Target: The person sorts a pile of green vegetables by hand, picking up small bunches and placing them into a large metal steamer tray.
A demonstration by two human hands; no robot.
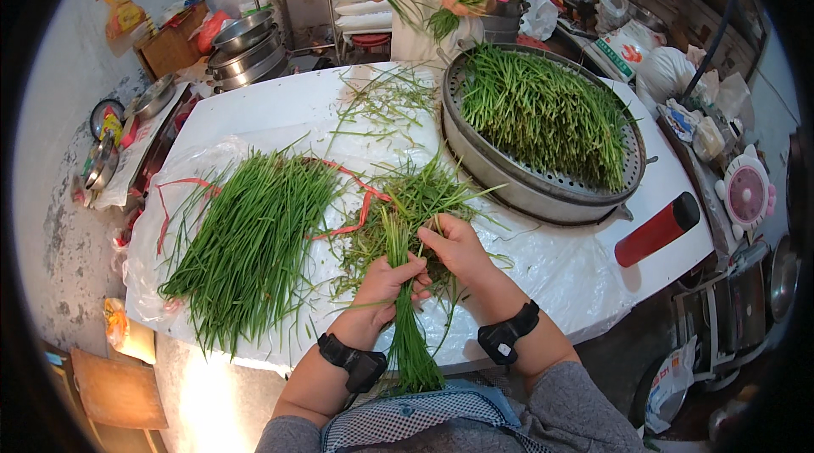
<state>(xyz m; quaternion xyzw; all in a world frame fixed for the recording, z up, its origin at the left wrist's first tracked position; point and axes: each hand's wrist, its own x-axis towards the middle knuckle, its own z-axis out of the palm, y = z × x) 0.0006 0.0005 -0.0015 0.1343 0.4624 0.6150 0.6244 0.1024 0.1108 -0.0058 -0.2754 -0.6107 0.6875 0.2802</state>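
Note:
My left hand (pixel 388 284) grips a bunch of green garlic chives (pixel 410 345), its pale stem ends pointing away from me and its leaves hanging over the table's near edge. Just right of those stems, my right hand (pixel 458 246) pinches a thin chive stalk between thumb and forefinger; its fingertips partly hide it. Beneath and beyond both hands lies a heap of loose chive trimmings (pixel 372 243). To the left, a large pile of chives (pixel 254 243) rests on clear plastic sheeting (pixel 547 275). A red ribbon (pixel 365 214) runs between pile and heap.
A round metal steamer tray (pixel 540 198) heaped with cut chives (pixel 547 116) stands far right on the white table (pixel 254 106). Near it is a red flask (pixel 655 230). Across the table, a person in an apron (pixel 420 1) holds chives (pixel 464 7). Scraps (pixel 388 100) lie between.

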